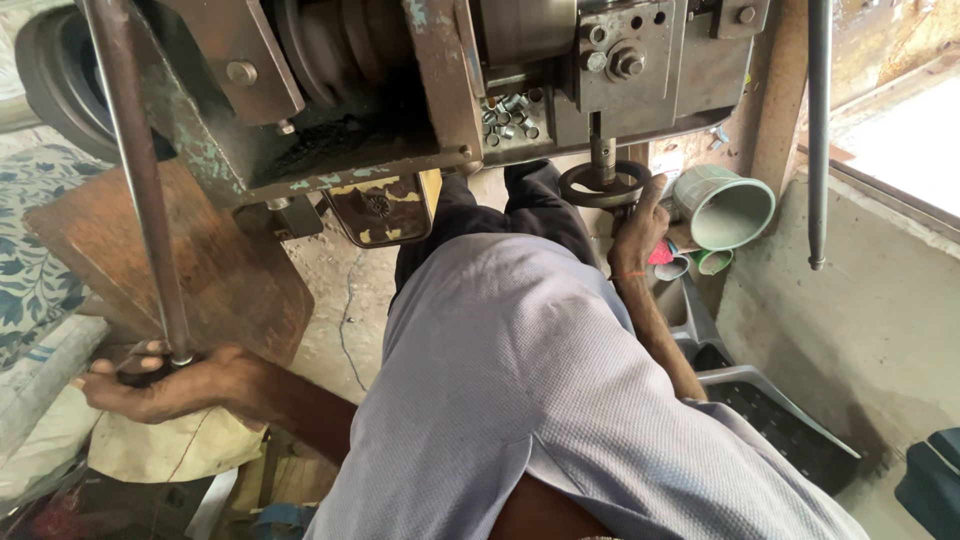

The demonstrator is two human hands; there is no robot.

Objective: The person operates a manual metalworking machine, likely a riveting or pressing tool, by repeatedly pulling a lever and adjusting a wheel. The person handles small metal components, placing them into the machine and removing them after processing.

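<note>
Left hand (150,385) closing round the base of a long steel lever (135,170); right hand (638,228) gripping the small black handwheel (603,183) overhead.

Worn grey-green metal machine body (400,90) cut off by top edge; its large dark pulley wheel (50,80) runs off the top-left corner. Left hand (165,385) wraps the lower end of the long steel lever rod (140,190), hiding the rod's tip and whatever lies in the palm. Right hand (635,232) covers part of the small dark handwheel (603,185); the small silver metal pieces (508,115) on the machine ledge are too small to identify.
</note>
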